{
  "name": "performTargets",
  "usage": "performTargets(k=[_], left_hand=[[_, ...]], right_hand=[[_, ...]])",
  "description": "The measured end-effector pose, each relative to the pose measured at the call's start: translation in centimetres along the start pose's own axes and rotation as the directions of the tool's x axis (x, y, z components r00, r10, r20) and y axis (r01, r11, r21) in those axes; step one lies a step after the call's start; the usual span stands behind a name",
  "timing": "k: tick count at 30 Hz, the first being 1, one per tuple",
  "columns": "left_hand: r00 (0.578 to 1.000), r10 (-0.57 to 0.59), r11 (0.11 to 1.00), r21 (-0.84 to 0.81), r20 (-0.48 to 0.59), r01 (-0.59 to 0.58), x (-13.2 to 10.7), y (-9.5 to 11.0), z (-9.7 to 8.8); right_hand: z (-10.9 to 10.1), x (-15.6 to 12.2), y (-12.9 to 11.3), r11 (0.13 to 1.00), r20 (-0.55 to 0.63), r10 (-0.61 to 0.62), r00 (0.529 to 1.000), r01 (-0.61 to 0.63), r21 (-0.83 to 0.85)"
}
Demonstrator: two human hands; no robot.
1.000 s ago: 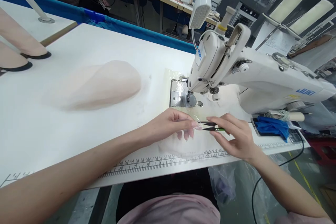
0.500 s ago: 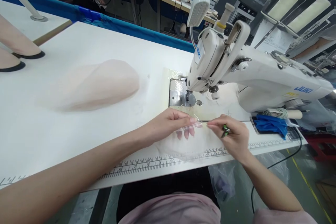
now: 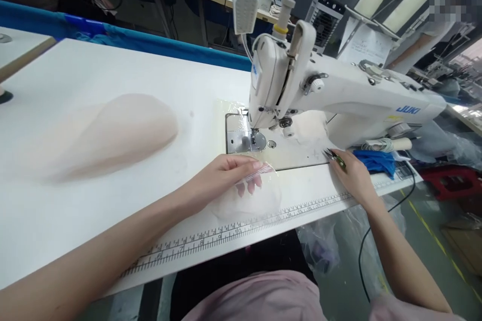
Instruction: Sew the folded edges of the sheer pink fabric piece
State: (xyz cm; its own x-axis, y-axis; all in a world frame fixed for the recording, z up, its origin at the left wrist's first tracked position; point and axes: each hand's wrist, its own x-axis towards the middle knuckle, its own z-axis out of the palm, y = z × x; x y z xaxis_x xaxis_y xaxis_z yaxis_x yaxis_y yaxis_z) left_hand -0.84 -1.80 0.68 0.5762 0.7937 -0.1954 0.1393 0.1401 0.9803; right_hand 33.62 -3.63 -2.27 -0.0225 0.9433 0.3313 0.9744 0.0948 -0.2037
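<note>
Sheer pale mesh piece (image 3: 250, 200) pinned flat under left hand (image 3: 222, 178), fingers closed on its far edge, near the ruler strip on the surface (image 3: 113, 210). Right hand (image 3: 352, 175) closed on thread snips (image 3: 334, 157), parked right, beside the sewing machine (image 3: 339, 98).

The machine (image 3: 339, 95) is white with blue lettering. The table (image 3: 94, 70) is white, its front edge marked with a black ruler scale (image 3: 233, 233). The fabric pile (image 3: 113, 135) is pale pink, sheer. The cloth (image 3: 372, 160) is blue. The snips (image 3: 335, 157) are green-handled.
</note>
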Motion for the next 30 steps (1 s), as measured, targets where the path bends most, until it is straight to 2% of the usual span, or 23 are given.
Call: performTargets(k=[2,4,6,7,9,13,19,24,30], left_hand=[[1.0,0.004,1.0,0.019,-0.012,-0.004,0.1,-0.1,-0.1],[1.0,-0.003,1.0,0.016,-0.014,0.003,0.2,-0.2,0.0],[1.0,-0.015,1.0,0.0,-0.013,0.015,0.3,-0.4,0.0],[1.0,-0.018,1.0,-0.006,-0.013,0.018,0.3,-0.4,0.0],[1.0,-0.016,1.0,-0.006,-0.014,0.016,0.3,-0.4,0.1],[1.0,-0.021,1.0,0.002,-0.016,0.021,0.2,-0.3,0.1],[0.999,-0.035,0.999,-0.009,-0.022,0.035,0.1,-0.3,0.4],[0.998,-0.006,1.0,-0.007,-0.059,0.005,0.1,-0.4,0.3],[0.997,-0.001,1.0,-0.003,-0.071,0.001,0.2,-0.3,0.5]], right_hand=[[0.1,0.0,-0.5,0.998,0.011,0.032,0.999,-0.032,0.046],[-0.1,-0.1,-1.8,0.987,0.049,0.017,0.999,-0.025,0.161],[-0.4,-0.4,-3.9,0.883,0.116,-0.057,0.992,-0.004,0.47],[-0.6,-0.5,-5.2,0.822,0.147,-0.108,0.983,0.005,0.569],[-0.7,-0.8,-7.9,0.747,0.225,-0.203,0.953,0.002,0.665],[-0.4,-0.8,-11.3,0.633,0.255,-0.334,0.908,0.015,0.774],[0.0,-0.5,-12.0,0.578,0.263,-0.35,0.899,-0.013,0.816],[0.0,-0.6,-11.7,0.537,0.254,-0.287,0.924,-0.064,0.841],[0.5,-0.7,-11.8,0.52,0.281,-0.312,0.908,-0.084,0.85]])
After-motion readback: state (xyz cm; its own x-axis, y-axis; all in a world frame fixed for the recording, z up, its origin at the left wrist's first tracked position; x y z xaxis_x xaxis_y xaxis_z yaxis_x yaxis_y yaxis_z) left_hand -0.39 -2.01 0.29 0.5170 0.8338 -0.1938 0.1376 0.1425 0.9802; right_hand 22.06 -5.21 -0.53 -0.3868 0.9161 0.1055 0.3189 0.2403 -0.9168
